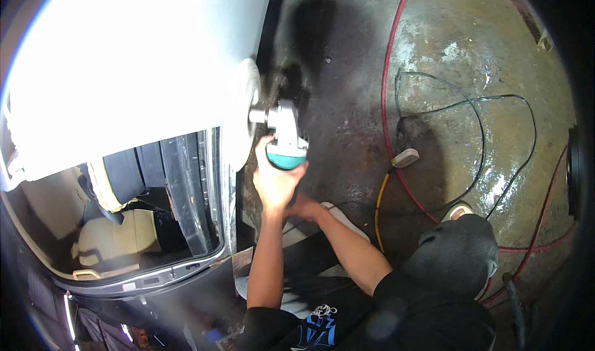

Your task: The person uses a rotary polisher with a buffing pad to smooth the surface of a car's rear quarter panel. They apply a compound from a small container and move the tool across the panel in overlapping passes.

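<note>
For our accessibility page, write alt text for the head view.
A person's left hand grips a teal-and-silver power tool, its round pad facing a bright white vehicle panel. The right hand is partly hidden by the left wrist. A red hose and looped dark cable lie on the shiny, stained floor.

Blue-and-white print (319,331) on the black shirt (396,327), not readable. Pale label (129,286) on the grey frame (197,267), too small to read.

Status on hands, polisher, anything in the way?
Left hand closed around polisher; right hand lower, hold hidden. Pad at vehicle panel, contact unclear. Red hose on floor, off to the right, apart from both hands.
</note>
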### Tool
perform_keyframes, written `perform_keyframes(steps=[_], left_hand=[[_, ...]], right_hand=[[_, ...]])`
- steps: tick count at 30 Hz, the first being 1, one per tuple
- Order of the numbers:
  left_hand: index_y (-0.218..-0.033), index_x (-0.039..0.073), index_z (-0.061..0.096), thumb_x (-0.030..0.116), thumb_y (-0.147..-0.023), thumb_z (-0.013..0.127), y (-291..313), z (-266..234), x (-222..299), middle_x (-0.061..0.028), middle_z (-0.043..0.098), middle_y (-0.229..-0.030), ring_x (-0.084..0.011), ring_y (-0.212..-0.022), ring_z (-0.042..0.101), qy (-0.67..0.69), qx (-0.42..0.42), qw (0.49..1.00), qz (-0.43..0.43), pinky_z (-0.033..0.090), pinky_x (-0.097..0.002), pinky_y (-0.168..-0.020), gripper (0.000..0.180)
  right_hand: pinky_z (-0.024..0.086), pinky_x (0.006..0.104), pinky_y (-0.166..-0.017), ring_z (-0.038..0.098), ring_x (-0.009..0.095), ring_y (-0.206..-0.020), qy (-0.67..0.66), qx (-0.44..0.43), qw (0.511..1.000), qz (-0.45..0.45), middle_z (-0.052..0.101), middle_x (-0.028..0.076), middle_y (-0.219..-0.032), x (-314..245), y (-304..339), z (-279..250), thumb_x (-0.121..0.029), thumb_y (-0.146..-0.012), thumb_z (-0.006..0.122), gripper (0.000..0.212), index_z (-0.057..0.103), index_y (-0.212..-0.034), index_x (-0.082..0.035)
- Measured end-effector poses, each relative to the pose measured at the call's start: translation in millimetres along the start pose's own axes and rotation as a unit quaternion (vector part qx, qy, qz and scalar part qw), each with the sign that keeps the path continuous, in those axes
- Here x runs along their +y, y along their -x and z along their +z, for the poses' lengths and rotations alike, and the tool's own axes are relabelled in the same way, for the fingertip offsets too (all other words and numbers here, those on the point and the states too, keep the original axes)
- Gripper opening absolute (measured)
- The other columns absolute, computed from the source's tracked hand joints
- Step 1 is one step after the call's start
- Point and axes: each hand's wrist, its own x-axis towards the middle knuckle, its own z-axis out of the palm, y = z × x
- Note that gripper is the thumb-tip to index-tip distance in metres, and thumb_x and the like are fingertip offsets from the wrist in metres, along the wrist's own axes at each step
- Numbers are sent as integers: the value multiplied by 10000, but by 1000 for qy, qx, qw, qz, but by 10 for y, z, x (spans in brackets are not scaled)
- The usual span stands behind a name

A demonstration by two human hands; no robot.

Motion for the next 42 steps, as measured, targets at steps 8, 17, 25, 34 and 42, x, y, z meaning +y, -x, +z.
perform_keyframes(steps=[8, 17, 25, 34, 42], left_hand=[[-1349, 192, 447, 272, -596, 906, -679, 158, 676, -258, 708, -1029, -441, -954, 697, 18, 15, 998, 56, 551, -477, -838, 886], [-1332, 189, 456, 254, -597, 911, 75, -64, 14, -206, 699, -1044, -362, -966, 704, -3, 0, 1000, -18, 542, -442, -859, 866], [-1311, 70, 468, 167, -578, 933, 453, -339, -507, -144, 654, -1123, -245, -1017, 649, 108, 31, 993, 34, 523, -392, -912, 874], [-1387, 55, 398, 260, -572, 944, -707, 167, 276, -219, 643, -1176, -309, -1079, 642, 237, 36, 963, 124, 510, -407, -934, 1002], [-1358, 127, 413, 277, -565, 916, -807, 332, 345, -201, 653, -1181, -345, -1076, 654, 244, -6, 967, 78, 520, -438, -910, 951]], right_hand=[[373, 400, -1099, 516, 236, -1253, -116, -35, 990, -75, 585, 72, -1300, -685, -352, -669, -110, -624, 867, 883, 463, -1406, -34], [407, 404, -1084, 513, 227, -1278, -10, -4, 1000, 7, 603, 97, -1323, 25, 40, -2, -141, -627, 928, 845, 525, -1363, -42], [433, 394, -1062, 533, 234, -1250, -13, -6, 995, -96, 604, 104, -1303, 649, -16, 355, -110, -631, 919, 870, 478, -1376, -30], [491, 362, -945, 640, 188, -1023, 77, 45, 987, -137, 687, 55, -1062, -803, -241, -947, 5, -649, 840, 580, 610, -1179, -45], [503, 361, -909, 640, 200, -989, 73, 85, 983, -144, 676, 50, -1045, -758, -273, -1155, 28, -601, 839, 629, 602, -1179, -47]])
